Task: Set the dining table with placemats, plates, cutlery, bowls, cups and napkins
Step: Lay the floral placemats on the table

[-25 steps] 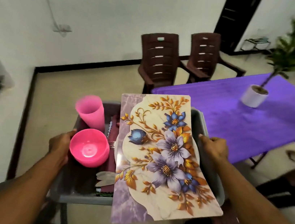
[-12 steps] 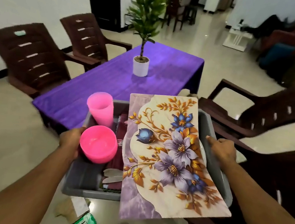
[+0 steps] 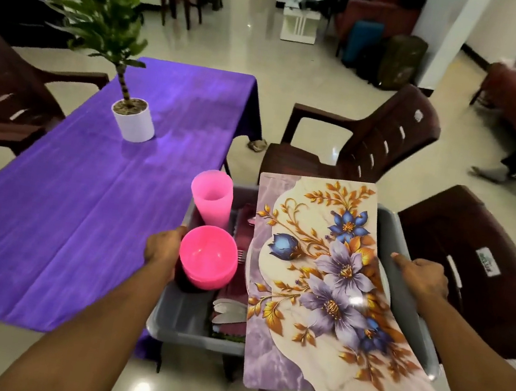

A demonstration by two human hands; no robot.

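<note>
I carry a grey tub [image 3: 391,237] in the air beside the table. My left hand [image 3: 165,247] grips its left rim and my right hand [image 3: 420,278] grips its right rim. A floral placemat [image 3: 330,281] lies across the tub and overhangs its near edge. Inside stand a pale pink cup [image 3: 211,202] and a stack of bright pink bowls [image 3: 208,259]. Maroon napkins [image 3: 242,226] and cutlery [image 3: 228,312] lie on the tub's bottom, partly hidden by the placemat. The dining table with a purple cloth [image 3: 82,210] lies to the left.
A potted plant in a white pot [image 3: 133,119] stands on the table. Brown plastic chairs flank it: two at the right [image 3: 366,144] [image 3: 478,269] and one at the far left [image 3: 3,86]. Sofas, bags and a person stand further back on the tiled floor.
I have turned and stepped with the tub, so the table now lies close on my left instead of ahead. Both hands keep their hold on the rims.
</note>
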